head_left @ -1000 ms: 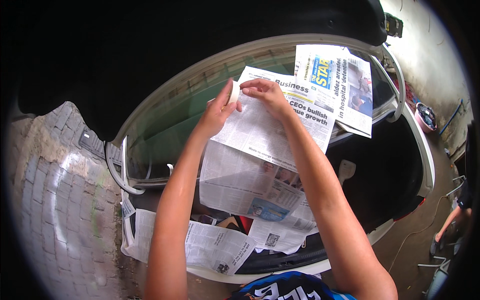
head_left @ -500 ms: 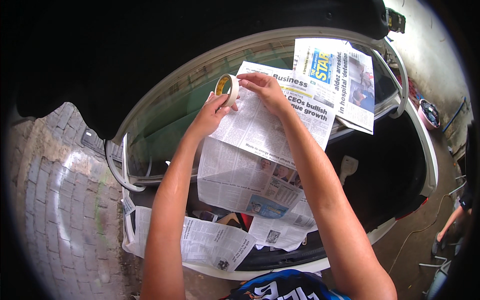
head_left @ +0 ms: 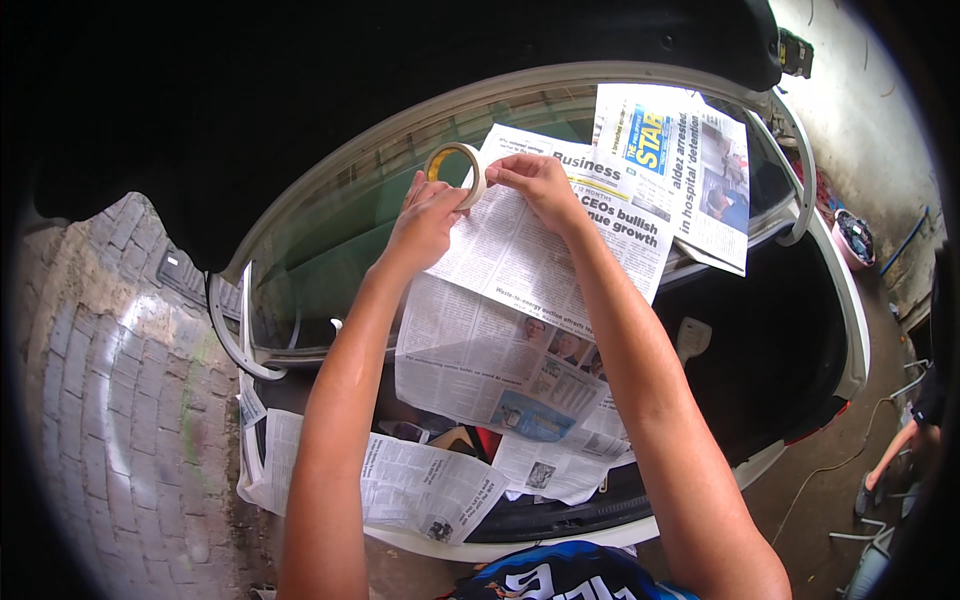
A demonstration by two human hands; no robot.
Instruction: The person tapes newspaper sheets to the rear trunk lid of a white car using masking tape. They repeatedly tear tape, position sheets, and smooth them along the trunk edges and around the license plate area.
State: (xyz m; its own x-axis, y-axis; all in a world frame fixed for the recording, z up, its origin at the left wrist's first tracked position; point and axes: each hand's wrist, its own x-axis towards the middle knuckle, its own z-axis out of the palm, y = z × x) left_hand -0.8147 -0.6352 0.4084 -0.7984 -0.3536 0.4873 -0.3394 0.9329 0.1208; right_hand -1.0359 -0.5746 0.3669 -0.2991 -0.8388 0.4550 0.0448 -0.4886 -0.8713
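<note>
My left hand [head_left: 425, 225] grips a roll of cream masking tape [head_left: 477, 190], tilted so that its yellow inner core shows. The fingertips of my right hand [head_left: 545, 192] are pinched together at the roll's right edge; whether a loose strip of tape lies between them is too small to make out. Under both hands, a newspaper sheet [head_left: 590, 265] is spread over the lower part of a car's rear window [head_left: 335, 235] and hangs down across the open trunk. Another newspaper page [head_left: 715, 200] overlaps it on the right.
Above my hands looms the raised black trunk lid [head_left: 420, 55]. More newspaper [head_left: 420, 490] covers the near trunk edge, with a pale plastic piece [head_left: 693, 338] inside the trunk [head_left: 770, 330]. Brick paving [head_left: 90, 400] lies left; a person's leg [head_left: 890, 455] and a pink basin [head_left: 853, 240] are right.
The tape roll has turned to show more of its open centre, and my left hand has shifted round it. My right fingertips have moved slightly right and down. The newspapers lie much as before.
</note>
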